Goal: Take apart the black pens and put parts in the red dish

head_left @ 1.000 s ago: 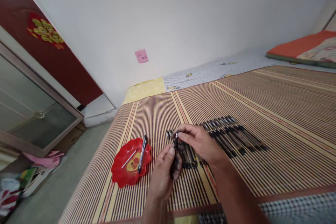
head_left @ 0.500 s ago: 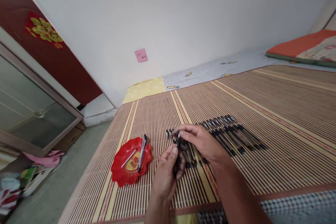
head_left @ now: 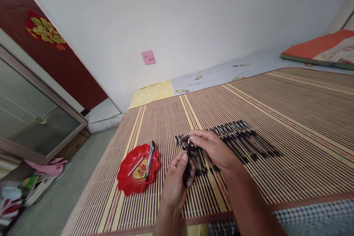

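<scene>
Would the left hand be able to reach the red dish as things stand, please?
Probably yes: the dish lies just left of the left hand with only bare mat between, though that hand is holding a pen.

Both hands meet over the front middle of the mat (head_left: 276,96), the left hand (head_left: 175,182) and right hand (head_left: 211,149) closed on one pen (head_left: 188,162). Just behind and to the right, a row of pens (head_left: 243,140) bars a low sweep toward the mat's right edge. Near the left edge sits a red dish (head_left: 136,173) with a pen (head_left: 149,160) across its rim. The far half of the mat lies bare up to the wall (head_left: 193,18), and a bare strip runs between dish and hands.
</scene>
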The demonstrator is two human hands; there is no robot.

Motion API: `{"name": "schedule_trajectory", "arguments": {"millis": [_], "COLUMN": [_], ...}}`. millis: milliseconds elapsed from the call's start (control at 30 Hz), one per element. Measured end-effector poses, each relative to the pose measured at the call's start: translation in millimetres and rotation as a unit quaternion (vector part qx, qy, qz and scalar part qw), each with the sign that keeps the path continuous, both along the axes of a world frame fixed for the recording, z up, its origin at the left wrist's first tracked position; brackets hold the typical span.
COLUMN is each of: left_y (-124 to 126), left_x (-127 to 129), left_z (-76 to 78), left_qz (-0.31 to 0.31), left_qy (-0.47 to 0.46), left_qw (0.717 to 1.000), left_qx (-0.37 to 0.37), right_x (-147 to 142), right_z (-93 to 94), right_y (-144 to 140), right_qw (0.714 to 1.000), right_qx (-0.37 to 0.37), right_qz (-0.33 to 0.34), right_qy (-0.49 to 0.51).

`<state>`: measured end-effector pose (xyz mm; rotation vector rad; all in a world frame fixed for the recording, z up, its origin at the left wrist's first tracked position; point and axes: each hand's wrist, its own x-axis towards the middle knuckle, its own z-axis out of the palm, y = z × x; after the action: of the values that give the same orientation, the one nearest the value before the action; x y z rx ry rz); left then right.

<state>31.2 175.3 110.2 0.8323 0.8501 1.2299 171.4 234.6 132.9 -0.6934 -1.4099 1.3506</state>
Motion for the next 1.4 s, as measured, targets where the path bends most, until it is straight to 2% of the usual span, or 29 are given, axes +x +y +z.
{"name": "schedule_trajectory", "arguments": {"millis": [267, 433, 533, 700, 900, 1100, 1267, 1400], "left_y": [-1.0, -0.2, 0.7, 1.4, 1.9, 1.9, 3.3, 2.6], "left_x": [-1.8, -2.8, -2.9, -2.8, -3.9, -5.2, -7.1, -8.7], "left_z": [-1.0, 1.5, 0.0, -5.8, -7.6, -8.2, -7.5, -4.7], "left_qz": [0.002, 0.01, 0.008, 0.006, 0.004, 0.017, 0.034, 0.056], "left_qy": [0.019, 0.011, 0.011, 0.013, 0.012, 0.069, 0.079, 0.11], "left_qw": [1.0, 1.0, 1.0, 1.0, 1.0, 0.997, 0.996, 0.991], "left_qx": [0.003, -0.006, -0.003, 0.003, 0.01, 0.029, 0.039, 0.045], "right_x": [-4.9, -2.7, -3.1, -4.1, -2.0, -6.7, -6.3, -7.8], "right_z": [-4.1, -0.7, -2.6, -2.7, -2.1, -5.2, -1.5, -2.4], "right_y": [2.8, 1.1, 1.3, 1.3, 1.0, 2.4, 0.5, 0.6], "right_qw": [0.998, 0.999, 0.999, 0.997, 0.999, 0.997, 0.999, 0.999], "right_qx": [-0.053, -0.018, -0.034, -0.054, -0.03, -0.049, -0.032, -0.025], "right_qz": [-0.04, -0.042, -0.032, -0.056, -0.027, -0.055, -0.019, -0.034], "right_qy": [0.016, -0.001, 0.003, 0.021, -0.004, -0.001, -0.01, -0.019]}}
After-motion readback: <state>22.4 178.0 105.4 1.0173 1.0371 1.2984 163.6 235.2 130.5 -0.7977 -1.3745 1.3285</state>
